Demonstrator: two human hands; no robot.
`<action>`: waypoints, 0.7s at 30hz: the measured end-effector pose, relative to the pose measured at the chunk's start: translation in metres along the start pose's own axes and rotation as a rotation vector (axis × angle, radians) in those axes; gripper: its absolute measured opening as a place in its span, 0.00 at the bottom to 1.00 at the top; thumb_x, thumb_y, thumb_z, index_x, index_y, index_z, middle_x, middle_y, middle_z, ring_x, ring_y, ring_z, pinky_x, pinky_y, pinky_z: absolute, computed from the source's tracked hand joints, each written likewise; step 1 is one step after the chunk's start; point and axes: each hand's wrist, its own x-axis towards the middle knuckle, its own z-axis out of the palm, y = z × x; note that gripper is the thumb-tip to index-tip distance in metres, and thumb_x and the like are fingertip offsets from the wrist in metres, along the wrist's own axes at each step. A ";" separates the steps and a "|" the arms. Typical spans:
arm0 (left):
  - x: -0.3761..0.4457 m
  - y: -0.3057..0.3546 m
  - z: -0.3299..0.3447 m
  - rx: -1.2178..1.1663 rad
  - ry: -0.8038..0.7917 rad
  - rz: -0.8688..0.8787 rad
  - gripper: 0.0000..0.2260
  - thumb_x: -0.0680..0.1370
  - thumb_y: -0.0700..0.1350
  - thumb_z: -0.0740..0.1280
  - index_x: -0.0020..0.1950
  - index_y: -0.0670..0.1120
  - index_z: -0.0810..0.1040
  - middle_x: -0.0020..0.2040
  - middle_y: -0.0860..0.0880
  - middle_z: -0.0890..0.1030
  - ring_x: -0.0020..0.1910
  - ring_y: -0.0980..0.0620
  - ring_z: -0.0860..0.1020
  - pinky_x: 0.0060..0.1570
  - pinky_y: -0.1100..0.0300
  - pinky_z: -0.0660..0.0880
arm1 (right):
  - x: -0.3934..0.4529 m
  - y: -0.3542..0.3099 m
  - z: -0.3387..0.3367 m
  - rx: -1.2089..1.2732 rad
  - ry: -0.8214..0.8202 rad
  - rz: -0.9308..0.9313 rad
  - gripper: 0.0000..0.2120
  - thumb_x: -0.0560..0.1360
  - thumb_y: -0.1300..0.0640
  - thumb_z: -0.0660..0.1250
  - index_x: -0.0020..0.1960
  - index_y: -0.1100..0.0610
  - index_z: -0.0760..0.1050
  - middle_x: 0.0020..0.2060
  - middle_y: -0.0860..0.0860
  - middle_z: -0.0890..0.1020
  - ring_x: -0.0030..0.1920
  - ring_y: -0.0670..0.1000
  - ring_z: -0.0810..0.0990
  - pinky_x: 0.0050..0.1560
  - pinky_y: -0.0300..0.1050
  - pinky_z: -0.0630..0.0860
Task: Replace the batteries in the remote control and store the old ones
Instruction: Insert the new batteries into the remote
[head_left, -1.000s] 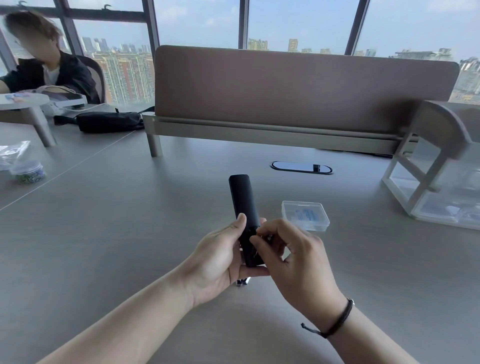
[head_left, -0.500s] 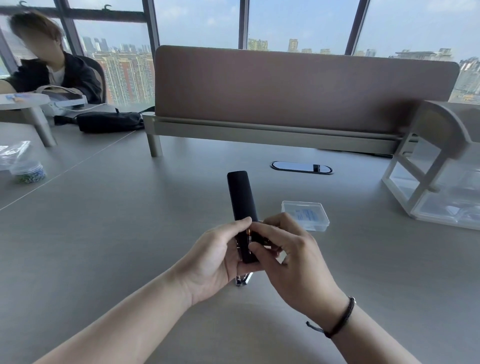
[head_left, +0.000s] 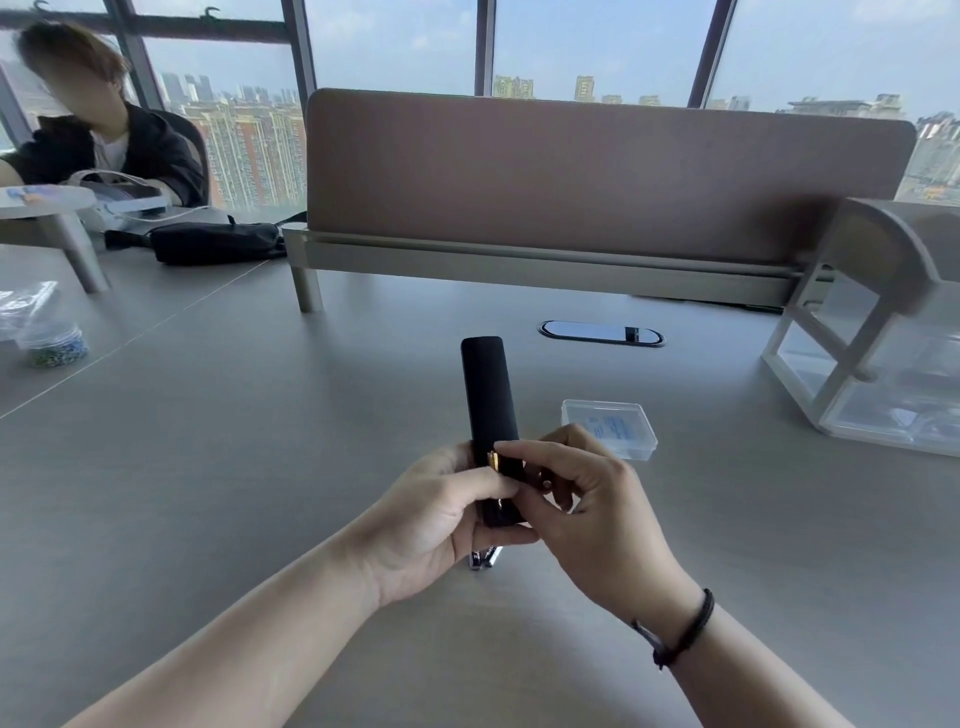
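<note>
While the grey counter (head_left: 218, 467) fills most of the head view, a long brown divider panel (head_left: 597, 171) stands across it at 12 o'clock, with windows and a city skyline behind. At 10 o'clock another person in a dark jacket (head_left: 109, 145) sits at the far side, a black pouch (head_left: 213, 241) lying on the counter just beside them. At 3 o'clock stands a white-framed organiser with clear drawers (head_left: 872, 364). An oval cable port (head_left: 602, 332) is set into the counter at 12 o'clock, beyond the hands. The left hand (head_left: 431, 514) comes in from 7 o'clock and its grip is wrapped around the lower part of the black remote control (head_left: 488, 405), which stands nearly upright above the counter at the centre, its top end pointing to 12 o'clock. The right hand (head_left: 587, 499) comes in from 5 o'clock, a dark cord bracelet (head_left: 685, 629) on its wrist; its thumb and forefinger are pinched on a battery (head_left: 494, 460) with a gold-coloured end, right against the remote's body at the open compartment. Whether that battery is seated in the compartment or clear of it I cannot tell. A small clear plastic box (head_left: 610, 428) lies on the counter at 2 o'clock of the hands, near but apart from them. At 9 o'clock a small clear jar of beads (head_left: 52, 345) sits beside a crumpled clear bag (head_left: 23, 306). Under the left hand, at 6 o'clock of the remote, small dark cylindrical pieces (head_left: 483, 557) lie on the counter, mostly hidden.
</note>
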 end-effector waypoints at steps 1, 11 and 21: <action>0.000 0.000 0.000 0.008 -0.007 -0.001 0.14 0.76 0.36 0.63 0.60 0.35 0.78 0.54 0.39 0.83 0.54 0.42 0.81 0.59 0.42 0.77 | 0.000 0.000 -0.001 -0.015 -0.003 0.000 0.19 0.71 0.68 0.73 0.53 0.47 0.85 0.39 0.46 0.78 0.39 0.42 0.77 0.38 0.27 0.70; -0.004 0.002 0.002 0.025 -0.056 -0.019 0.12 0.81 0.30 0.59 0.60 0.34 0.78 0.57 0.37 0.82 0.57 0.41 0.81 0.58 0.47 0.79 | 0.003 0.000 -0.014 -0.151 -0.118 -0.086 0.19 0.69 0.65 0.69 0.55 0.48 0.84 0.38 0.44 0.77 0.39 0.42 0.76 0.38 0.27 0.70; -0.003 0.006 0.005 -0.083 -0.009 -0.093 0.21 0.81 0.49 0.60 0.65 0.33 0.74 0.59 0.32 0.81 0.57 0.40 0.80 0.54 0.44 0.80 | 0.002 0.002 -0.012 -0.115 -0.091 -0.051 0.19 0.73 0.68 0.68 0.52 0.46 0.85 0.35 0.43 0.76 0.36 0.43 0.75 0.37 0.29 0.70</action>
